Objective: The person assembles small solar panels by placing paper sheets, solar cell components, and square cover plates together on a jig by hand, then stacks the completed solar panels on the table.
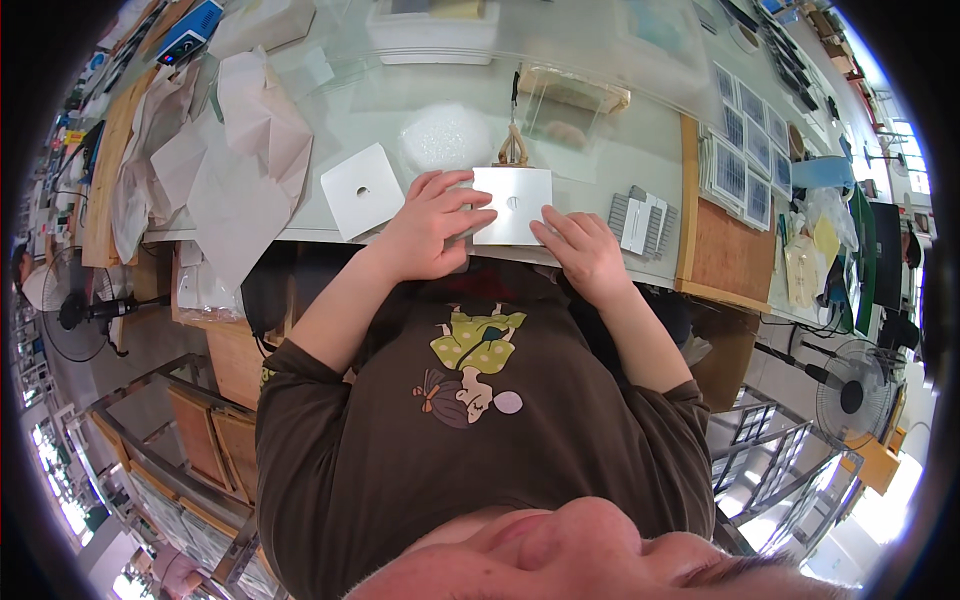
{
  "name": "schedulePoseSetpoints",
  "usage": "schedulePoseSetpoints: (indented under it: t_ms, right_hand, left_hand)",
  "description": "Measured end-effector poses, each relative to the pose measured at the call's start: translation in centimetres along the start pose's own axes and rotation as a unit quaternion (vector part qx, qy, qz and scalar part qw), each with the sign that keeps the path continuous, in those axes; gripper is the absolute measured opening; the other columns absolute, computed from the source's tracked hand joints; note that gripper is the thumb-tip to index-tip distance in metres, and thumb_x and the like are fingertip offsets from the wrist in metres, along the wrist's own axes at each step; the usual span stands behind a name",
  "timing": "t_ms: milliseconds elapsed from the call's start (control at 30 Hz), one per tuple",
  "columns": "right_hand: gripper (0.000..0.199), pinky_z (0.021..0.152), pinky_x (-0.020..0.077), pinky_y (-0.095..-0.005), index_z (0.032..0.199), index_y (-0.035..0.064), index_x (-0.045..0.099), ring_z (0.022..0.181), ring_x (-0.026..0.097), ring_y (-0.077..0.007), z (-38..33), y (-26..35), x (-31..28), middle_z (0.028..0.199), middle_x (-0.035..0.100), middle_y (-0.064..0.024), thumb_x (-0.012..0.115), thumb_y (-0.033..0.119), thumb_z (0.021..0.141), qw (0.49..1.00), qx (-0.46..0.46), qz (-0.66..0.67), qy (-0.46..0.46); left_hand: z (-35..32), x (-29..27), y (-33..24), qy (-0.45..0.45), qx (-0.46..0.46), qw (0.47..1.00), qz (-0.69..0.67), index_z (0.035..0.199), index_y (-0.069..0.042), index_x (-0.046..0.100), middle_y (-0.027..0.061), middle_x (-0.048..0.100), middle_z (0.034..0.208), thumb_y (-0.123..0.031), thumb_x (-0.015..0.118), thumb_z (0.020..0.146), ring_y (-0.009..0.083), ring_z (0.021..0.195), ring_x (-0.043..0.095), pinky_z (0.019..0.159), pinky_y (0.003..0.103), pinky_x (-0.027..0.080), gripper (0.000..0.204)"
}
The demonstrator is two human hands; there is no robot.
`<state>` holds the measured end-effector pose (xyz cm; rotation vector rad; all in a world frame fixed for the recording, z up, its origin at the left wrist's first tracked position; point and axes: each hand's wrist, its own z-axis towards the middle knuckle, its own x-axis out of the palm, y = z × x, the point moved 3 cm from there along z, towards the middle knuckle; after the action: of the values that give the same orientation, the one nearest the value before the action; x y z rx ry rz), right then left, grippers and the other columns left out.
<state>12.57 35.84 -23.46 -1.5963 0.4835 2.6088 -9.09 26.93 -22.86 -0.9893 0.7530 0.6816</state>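
Observation:
A square, shiny metal plate (525,222) with a small round mark in its middle lies at the table's front edge. My left hand (440,225) reaches over its left side, fingers spread and lightly bent near the surface. At the right edge of the plate, my right hand (588,252) touches with its fingertips, the fingers stretched out. Left of my left hand is a white square sheet (350,205) with a hole in it. Behind the plate stands a brown, looped clip-like piece (512,148). A whitish, bubbly pad (445,137) sits behind my left hand.
Crumpled white paper (262,130) covers the table's left side. To the right are a grey ribbed stack (642,222), a wooden strip (688,205) and several dark-patterned panels (743,145). A clear sheet (570,115) lies behind the plate. Fans (850,397) stand at both sides.

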Motion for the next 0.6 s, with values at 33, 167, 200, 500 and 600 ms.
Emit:
schedulePoseSetpoints:
  t_ms: [33, 167, 200, 500, 600]
  right_hand:
    - [0.042, 0.069, 0.0504, -0.0363, 0.109, 0.0044, 0.064, 0.081, 0.059, -0.0286, 0.2, 0.2, -0.4, 0.106, 0.063, -0.011, 0.07, -0.002, 0.067, 0.999, -0.011, 0.014, -0.036]
    - [0.035, 0.061, 0.049, -0.0309, 0.111, -0.0007, 0.062, 0.069, 0.06, -0.0214, 0.8, 1.2, -1.3, 0.094, 0.066, -0.0119, 0.066, -0.005, 0.077, 0.973, 0.022, 0.145, -0.179]
    - [0.035, 0.061, 0.049, -0.0309, 0.111, -0.0007, 0.062, 0.069, 0.06, -0.0214, 0.9, 2.0, -0.9, 0.094, 0.066, -0.0119, 0.066, -0.005, 0.077, 0.973, 0.021, 0.145, -0.179]
    - [0.047, 0.051, 0.0381, -0.0182, 0.132, -0.001, 0.043, 0.056, 0.048, -0.0036, -2.0, 1.6, 4.3, 0.068, 0.057, -0.0006, 0.063, 0.008, 0.09, 0.851, 0.414, 0.307, -0.098]
    - [0.042, 0.051, 0.0407, -0.0184, 0.131, -0.0004, 0.044, 0.058, 0.051, -0.0045, -3.5, 0.8, 4.3, 0.074, 0.06, -0.0025, 0.059, 0.008, 0.092, 0.767, 0.477, 0.413, -0.119]
  left_hand:
    - [0.1, 0.0, 0.3, -0.001, -0.001, 1.0, 0.003, 0.103, -0.012, 0.066, 0.0022, 0.061, 0.112, -0.006, 0.065, 0.074, 0.0277, 0.118, 0.049, 0.1, 0.044, 0.034, 0.03]
    - [1.2, 0.3, 1.1, -0.111, -0.001, 0.989, -0.093, 0.107, -0.008, 0.064, 0.0067, 0.062, 0.106, -0.007, 0.068, 0.075, 0.0287, 0.1, 0.058, 0.088, 0.038, 0.044, 0.032]
    - [1.5, 0.4, 1.5, -0.149, -0.056, 0.965, -0.211, 0.106, -0.007, 0.063, 0.0089, 0.062, 0.102, -0.015, 0.072, 0.077, 0.0288, 0.093, 0.06, 0.083, 0.036, 0.047, 0.032]
    - [2.7, 3.1, 3.3, -0.141, -0.187, 0.971, 0.039, 0.1, -0.002, 0.06, 0.0142, 0.058, 0.096, -0.031, 0.073, 0.08, 0.0246, 0.076, 0.06, 0.066, 0.032, 0.05, 0.038]
    - [1.1, 2.2, 2.9, -0.239, -0.254, 0.935, -0.06, 0.092, -0.001, 0.061, 0.0158, 0.061, 0.091, -0.034, 0.071, 0.081, 0.0316, 0.079, 0.059, 0.071, 0.037, 0.049, 0.036]
